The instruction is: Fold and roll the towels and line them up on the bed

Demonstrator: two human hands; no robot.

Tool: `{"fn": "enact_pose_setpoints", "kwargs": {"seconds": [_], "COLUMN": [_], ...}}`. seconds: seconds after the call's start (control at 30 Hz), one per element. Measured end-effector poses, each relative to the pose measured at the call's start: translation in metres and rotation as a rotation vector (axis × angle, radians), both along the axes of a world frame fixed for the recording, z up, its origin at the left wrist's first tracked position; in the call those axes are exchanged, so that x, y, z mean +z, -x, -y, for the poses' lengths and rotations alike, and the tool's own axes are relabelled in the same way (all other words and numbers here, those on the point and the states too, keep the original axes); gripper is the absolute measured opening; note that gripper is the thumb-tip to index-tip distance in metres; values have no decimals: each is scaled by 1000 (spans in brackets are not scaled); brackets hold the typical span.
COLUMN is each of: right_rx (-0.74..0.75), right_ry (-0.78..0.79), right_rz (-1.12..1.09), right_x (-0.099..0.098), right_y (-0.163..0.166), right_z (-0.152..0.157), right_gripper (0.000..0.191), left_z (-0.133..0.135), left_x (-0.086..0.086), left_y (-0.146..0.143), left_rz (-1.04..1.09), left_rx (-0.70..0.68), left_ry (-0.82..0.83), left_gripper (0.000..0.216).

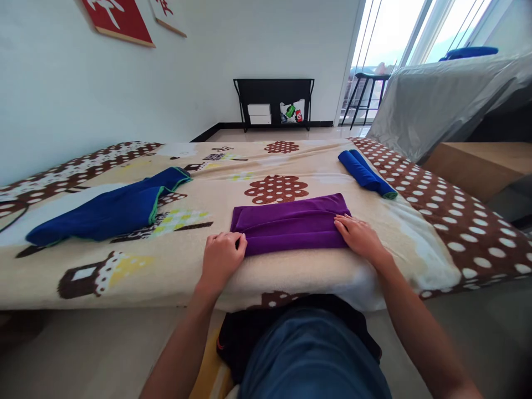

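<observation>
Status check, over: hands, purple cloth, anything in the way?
Left hand at left end of purple cloth, right hand on right end. Cloth folded on patterned blanket. Nothing blocking seen; loose blue cloth left, rolled blue cloth right.

Daylight from window (386,33) upper right; panes blown nearly white. Wall (199,72) pale, evenly lit, bluish. We see sheen on plastic cover (449,91) and far floor (233,134). Soft shadow beneath bed (299,274) edge; lower corners dim. Wide lens stretches outer parts, bows bed edge. Left hand (223,256), cloth (291,224) fairly clear to us; right forearm (418,318) softer, lower right corner smeared.
</observation>
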State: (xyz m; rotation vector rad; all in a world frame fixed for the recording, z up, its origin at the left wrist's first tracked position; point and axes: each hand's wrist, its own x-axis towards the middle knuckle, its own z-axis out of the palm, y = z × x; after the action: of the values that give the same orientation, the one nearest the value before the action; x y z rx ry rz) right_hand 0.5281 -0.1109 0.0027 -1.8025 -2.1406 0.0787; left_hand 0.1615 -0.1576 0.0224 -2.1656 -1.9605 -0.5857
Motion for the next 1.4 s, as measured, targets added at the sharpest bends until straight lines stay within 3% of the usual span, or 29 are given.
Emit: {"fn": "enact_pose_setpoints", "kwargs": {"seconds": [0.1,0.23,0.33,0.43,0.6,0.7,0.8,1.0,1.13,1.4], "right_rx": [27,271,269,168,-17,-21,11,-100,-193,-209], "right_ry": [-77,-36,-25,-17,17,-3,7,5,20,-48], "right_rz": [45,20,17,-4,-70,-105,-140,-159,-166,-208], "right_x": [1,4,5,5,-6,-13,-12,5,0,-15], "right_y": [35,88,94,65,-5,-36,-53,-51,-45,-46], "right_z": [3,3,-2,-6,-6,-8,-22,-94,-137,-150], "right_gripper": [42,43,43,45,46,48,44,35,33,24], "left_z": [-8,-31,-40,-34,-12,-9,-20,-93,-138,-159], "left_x": [3,2,0,-1,1,3,7,6,-1,-5], "left_y": [-34,-87,-96,-74,-6,28,46,46,40,36], "left_rz": [-54,70,92,161,250,268,252,311,330,472], "left_rx": [-49,-423,-515,-456,-262,-113,-61,-128,-150,-218], "left_ry": [-9,160,262,268,233,206,156,68,114,166], "left_gripper": [36,43,49,46,44,43,41,31,19,15]}}
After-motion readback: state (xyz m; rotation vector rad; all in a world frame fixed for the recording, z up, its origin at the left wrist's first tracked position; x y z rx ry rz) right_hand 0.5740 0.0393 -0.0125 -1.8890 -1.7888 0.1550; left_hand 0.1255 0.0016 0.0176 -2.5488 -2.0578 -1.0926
